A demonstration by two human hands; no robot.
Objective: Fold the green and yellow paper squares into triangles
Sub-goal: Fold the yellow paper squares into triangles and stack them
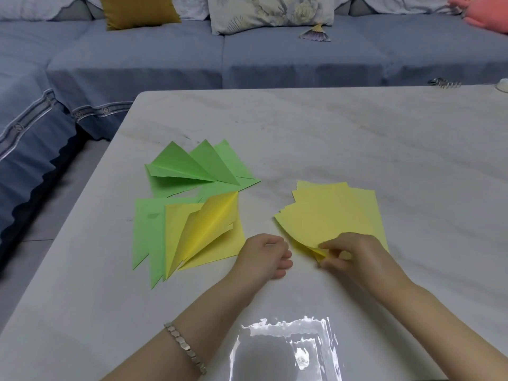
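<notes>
well, with the right hand pinching a corner of the top yellow square and the left hand loosely curled, empty, best peel just 1 sheet free.

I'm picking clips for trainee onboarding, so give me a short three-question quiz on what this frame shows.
1. Multiple choice: what does the right hand pinch?
A) a green triangle
B) a near corner of the stack of yellow squares
C) a pair of scissors
2. True or false: the left hand holds a sheet of paper.
3. Fill in: seen from the person, the folded green triangles lie on the ___ side of the table.

Key: 1 B; 2 false, it rests loosely curled on the table and holds nothing; 3 left.
</notes>
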